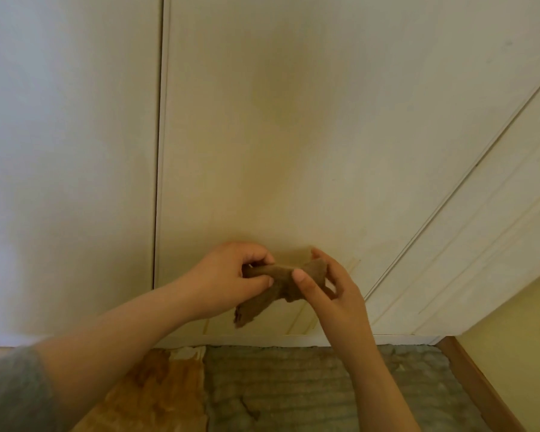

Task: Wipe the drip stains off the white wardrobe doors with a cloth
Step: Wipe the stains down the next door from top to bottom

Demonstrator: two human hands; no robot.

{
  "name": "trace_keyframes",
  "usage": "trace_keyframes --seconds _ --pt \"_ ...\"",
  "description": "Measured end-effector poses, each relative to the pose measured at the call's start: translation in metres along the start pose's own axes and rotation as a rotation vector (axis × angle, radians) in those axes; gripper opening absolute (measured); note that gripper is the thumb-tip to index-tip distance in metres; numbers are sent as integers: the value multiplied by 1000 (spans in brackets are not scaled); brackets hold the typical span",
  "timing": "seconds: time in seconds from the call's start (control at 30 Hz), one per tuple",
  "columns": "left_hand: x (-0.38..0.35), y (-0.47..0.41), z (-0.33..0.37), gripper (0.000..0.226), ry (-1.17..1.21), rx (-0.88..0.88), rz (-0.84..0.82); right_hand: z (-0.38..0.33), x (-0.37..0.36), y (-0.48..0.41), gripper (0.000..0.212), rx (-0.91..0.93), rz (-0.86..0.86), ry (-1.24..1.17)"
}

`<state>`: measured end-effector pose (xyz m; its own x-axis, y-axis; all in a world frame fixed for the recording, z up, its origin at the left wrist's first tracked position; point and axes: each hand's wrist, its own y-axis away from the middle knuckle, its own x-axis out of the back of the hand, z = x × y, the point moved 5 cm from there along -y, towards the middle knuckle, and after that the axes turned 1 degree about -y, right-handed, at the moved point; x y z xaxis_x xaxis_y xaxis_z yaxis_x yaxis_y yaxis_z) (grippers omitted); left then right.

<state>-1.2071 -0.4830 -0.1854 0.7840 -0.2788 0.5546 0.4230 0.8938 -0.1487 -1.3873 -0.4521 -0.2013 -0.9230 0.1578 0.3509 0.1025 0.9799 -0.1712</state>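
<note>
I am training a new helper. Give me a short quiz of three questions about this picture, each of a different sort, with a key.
1. True or false: the brown cloth lies spread flat on the wardrobe door.
2. Which hands hold the cloth? A: only the left hand. B: only the right hand. C: both hands.
3. Fill in the missing word: on the floor below the door lies a grey ____.

Key
1. False: it is bunched up between the hands, in front of the door.
2. C.
3. rug.
</note>
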Motion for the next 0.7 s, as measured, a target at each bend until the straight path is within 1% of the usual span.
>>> trace_keyframes --seconds 0.07,0.1,0.13,0.17,0.23,0.3,0.37,0.43,0.47,0.5,0.57,0.6,0.63,0.67,0.7 --pt "0 0 4 13 -26 -9 6 7 -8 -2 47 -48 -52 -230" --pt "-1 0 5 12 -37 -2 10 8 -9 -2 36 -40 -28 -293" --pt "-1 0 5 10 -61 13 12 8 -8 0 31 -21 31 -329" --pt "-2 0 4 9 -86 36 10 8 -6 1 28 2 117 -321" --pt "-4 0 3 7 -83 85 -7 5 -2 3 19 80 295 -191" --pt "-7 1 3 4 -39 112 -33 -1 0 7 17 145 434 -72" --pt "-9 2 2 5 5 138 -53 -6 -4 10 15 207 479 -8" --pt "-11 2 2 4 89 171 -45 -6 -13 11 2 263 410 74" --pt "-10 2 2 4 147 198 -16 -5 -21 12 11 267 343 92" --pt "-9 2 1 5 218 236 23 -2 -29 13 25 253 269 84" --pt "-8 3 0 12 419 317 68 5 -42 14 50 194 150 4" --pt "-9 3 1 16 535 355 63 7 -46 14 58 178 122 -40" --pt "-9 3 3 19 638 387 51 6 -48 15 61 173 120 -75" --pt "-9 4 5 21 707 408 42 6 -47 15 59 175 136 -113" --pt "-7 3 7 23 726 412 37 5 -44 16 54 178 177 -143"
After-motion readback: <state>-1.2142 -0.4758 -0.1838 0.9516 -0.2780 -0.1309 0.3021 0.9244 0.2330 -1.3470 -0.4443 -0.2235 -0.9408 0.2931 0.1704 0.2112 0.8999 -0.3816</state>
